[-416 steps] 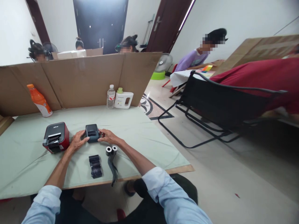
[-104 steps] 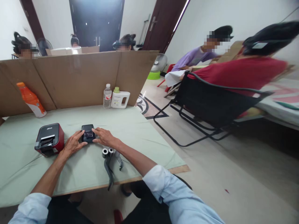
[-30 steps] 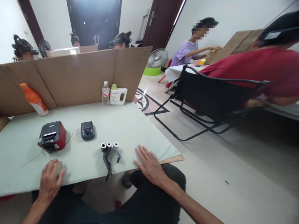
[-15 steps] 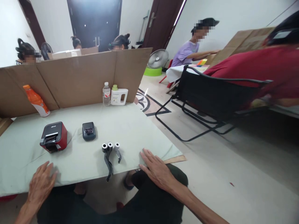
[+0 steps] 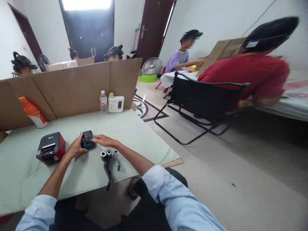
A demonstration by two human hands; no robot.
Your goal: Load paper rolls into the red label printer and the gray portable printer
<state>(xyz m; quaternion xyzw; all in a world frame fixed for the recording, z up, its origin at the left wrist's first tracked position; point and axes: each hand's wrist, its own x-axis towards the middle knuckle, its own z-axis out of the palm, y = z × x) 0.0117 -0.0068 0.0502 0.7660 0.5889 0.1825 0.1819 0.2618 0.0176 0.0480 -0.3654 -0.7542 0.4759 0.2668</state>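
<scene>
A small dark portable printer [image 5: 88,143] with a glossy window on top sits on the pale green cloth between my hands. My left hand [image 5: 76,146] grips its left side, with the thumb at the near edge. My right hand [image 5: 104,140] reaches in from the right, its fingertips against the printer's right side. Left of it stands a larger red and black label printer [image 5: 51,148]. Nearer me lie three small rolls [image 5: 109,153] with white ends; dark strips trail from them, one hanging over the table's front edge.
Along the cardboard screen [image 5: 79,86] stand an orange bottle [image 5: 33,112], leaning, a clear water bottle [image 5: 103,102] and a white jug [image 5: 116,103] with a green cap. On the right, a person in red [image 5: 243,73] sits in a black folding chair [image 5: 204,99]. A fan [image 5: 151,66] stands behind.
Both hands have left the table's front edge and reached forward to the small portable printer, one at each side. The view has shifted slightly. The person in red has come further into view.
</scene>
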